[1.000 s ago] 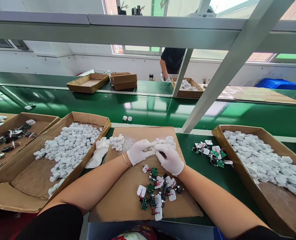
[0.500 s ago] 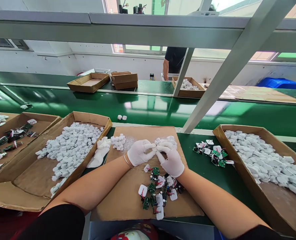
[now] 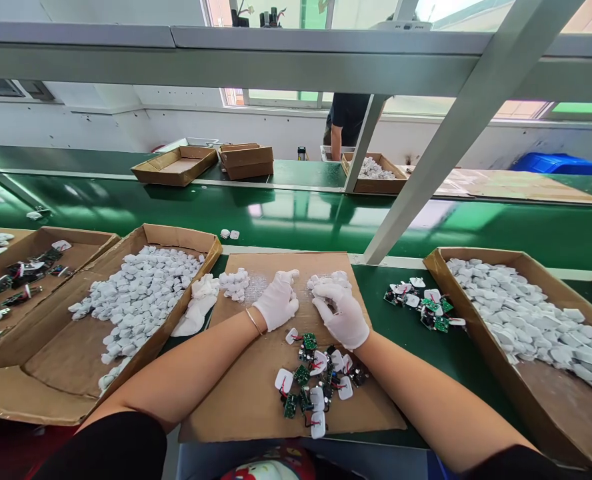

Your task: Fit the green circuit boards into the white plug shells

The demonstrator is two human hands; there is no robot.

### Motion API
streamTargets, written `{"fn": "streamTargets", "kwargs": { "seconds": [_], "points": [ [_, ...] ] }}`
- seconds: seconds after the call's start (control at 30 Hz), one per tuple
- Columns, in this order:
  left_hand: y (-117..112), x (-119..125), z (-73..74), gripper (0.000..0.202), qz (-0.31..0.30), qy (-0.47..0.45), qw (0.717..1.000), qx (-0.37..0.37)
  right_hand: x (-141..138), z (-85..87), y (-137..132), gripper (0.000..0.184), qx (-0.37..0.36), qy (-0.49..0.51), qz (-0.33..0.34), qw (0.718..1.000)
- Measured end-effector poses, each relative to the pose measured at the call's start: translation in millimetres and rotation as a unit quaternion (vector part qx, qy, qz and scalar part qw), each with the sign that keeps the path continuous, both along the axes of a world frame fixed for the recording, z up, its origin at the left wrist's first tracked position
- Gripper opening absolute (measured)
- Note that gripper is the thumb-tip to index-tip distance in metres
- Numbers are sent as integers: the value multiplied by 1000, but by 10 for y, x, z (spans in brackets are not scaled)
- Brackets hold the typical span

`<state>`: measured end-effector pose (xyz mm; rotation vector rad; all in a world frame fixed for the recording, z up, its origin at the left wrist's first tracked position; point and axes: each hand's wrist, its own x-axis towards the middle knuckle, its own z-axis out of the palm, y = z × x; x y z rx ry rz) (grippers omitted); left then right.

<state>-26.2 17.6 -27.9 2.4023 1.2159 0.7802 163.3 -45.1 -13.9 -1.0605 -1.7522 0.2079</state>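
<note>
The gloved left hand [image 3: 276, 300] lies open, apart from the right hand [image 3: 340, 315], which curls over a small heap of white plastic shells [image 3: 329, 281], any grip untellable, while wired green circuit boards [image 3: 309, 383] sit nearby on the cardboard sheet [image 3: 236, 413], seemingly for easy reach.

Gloved L hand [image 3: 276, 301] & R hand [image 3: 340, 317] on cardboard sheet [image 3: 236, 387], R at white casings [image 3: 329, 281], green PCBs [image 3: 301, 375] just below.

The person is wearing snug white gloves [image 3: 343, 320] on the left hand [image 3: 276, 301] and the right hand [image 3: 339, 313], with a thin metal bangle [image 3: 253, 321] circling the wrist just behind the left cuff. Farther back from that bangle, black sleeves [image 3: 107, 448] are covering the upper arms, and the forearms are showing bare.
</note>
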Motion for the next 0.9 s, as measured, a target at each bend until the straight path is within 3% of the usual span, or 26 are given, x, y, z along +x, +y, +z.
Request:
{"fn": "streamTargets", "kwargs": {
  "seconds": [0.17, 0.3, 0.4, 0.5, 0.63, 0.9],
  "points": [
    [25, 7, -24, 47, 14, -121, 992, -17, 25, 2, 25, 16, -18, -14, -22, 999],
    [-1, 9, 32, 32, -53, -201, 976, -62, 20, 25, 38, 18, -20, -25, -15, 999],
    [-47, 5, 105, 17, -116, -184, 973, -72, 9, 25, 34, 19, -12, -10, -1, 1000],
    [-82, 12, 181, 15, -155, -166, 974, -15, 10, 32, 19, 20, -13, -26, -7, 1000],
    [-91, 19, 229, 14, -167, -171, 970, 52, 18, 67, 0, 27, -34, -52, -2, 998],
    [-95, -26, 169, 21, -185, -148, 971, 37, -27, 74, -27, 20, -41, -25, 25, 999]
  ]
}}
